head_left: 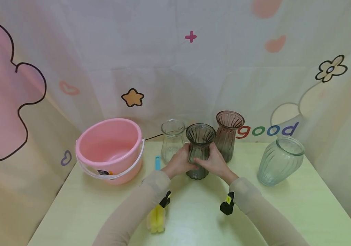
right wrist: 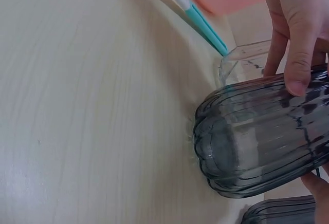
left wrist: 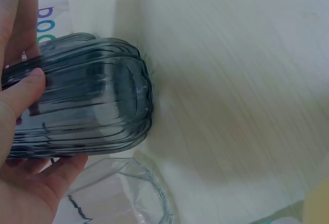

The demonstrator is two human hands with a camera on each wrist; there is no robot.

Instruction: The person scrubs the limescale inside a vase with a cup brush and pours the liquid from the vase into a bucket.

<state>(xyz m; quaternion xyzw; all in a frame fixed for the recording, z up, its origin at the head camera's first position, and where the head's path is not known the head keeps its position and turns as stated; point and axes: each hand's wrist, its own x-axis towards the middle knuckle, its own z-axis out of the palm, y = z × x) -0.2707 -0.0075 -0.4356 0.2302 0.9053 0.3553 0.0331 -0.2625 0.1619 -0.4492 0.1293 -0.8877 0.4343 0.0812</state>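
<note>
A dark grey ribbed glass vase (head_left: 198,172) stands upright near the middle of the table, held by both hands. My left hand (head_left: 180,161) grips its left side, and my right hand (head_left: 215,160) grips the right side below the flared rim. Both thumbs lie across the front, as the left wrist view of the vase (left wrist: 97,100) and the right wrist view of it (right wrist: 257,136) show. Just behind on the left is a clear glass vase (head_left: 169,145); behind on the right stands a reddish-brown ribbed vase (head_left: 226,143).
A pink bucket (head_left: 111,150) with a white handle stands at the left. Between it and the vases lies a brush with a blue handle (head_left: 157,163) and yellow sponge head (head_left: 156,220), partly under the left forearm. A pale green glass vase (head_left: 280,164) is at the right.
</note>
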